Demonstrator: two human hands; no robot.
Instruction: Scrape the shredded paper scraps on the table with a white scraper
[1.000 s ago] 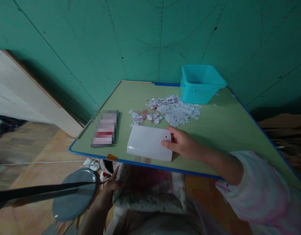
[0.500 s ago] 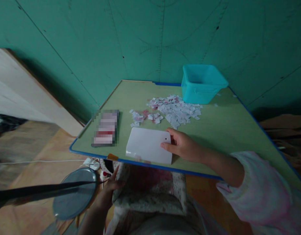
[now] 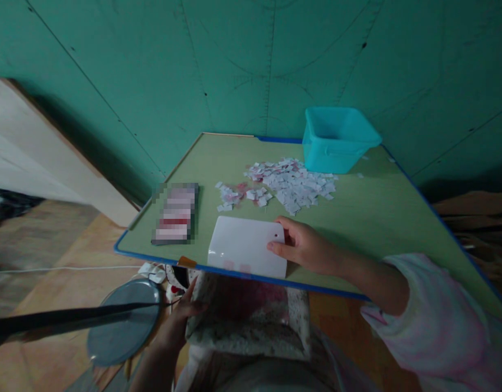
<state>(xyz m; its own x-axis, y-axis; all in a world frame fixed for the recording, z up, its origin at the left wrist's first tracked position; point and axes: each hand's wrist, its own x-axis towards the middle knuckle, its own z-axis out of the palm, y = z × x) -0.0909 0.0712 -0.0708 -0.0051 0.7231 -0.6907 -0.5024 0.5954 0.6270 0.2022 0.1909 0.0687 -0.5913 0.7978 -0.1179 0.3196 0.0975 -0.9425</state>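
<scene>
My right hand grips the right end of a thin white plastic scraper, thumb on top near a small hole. The scraper leans over the table's front edge, its lower side bent along the blue rim. Under that edge, my left hand holds the left side of a white, dark-speckled box with a reddish inside. A pile of small white paper pieces, some pinkish, lies beyond the scraper. A smaller cluster of pieces is left of it.
A turquoise plastic bin stands at the table's back right. A phone lies at the left, its screen blurred out. Below left is a round grey stool, crossed by a dark strap. A green wall rises behind the table.
My right hand has drawn the scraper slightly toward me, over the front edge. A small white bit now shows inside the box. My left hand and the paper pile stay in place.
</scene>
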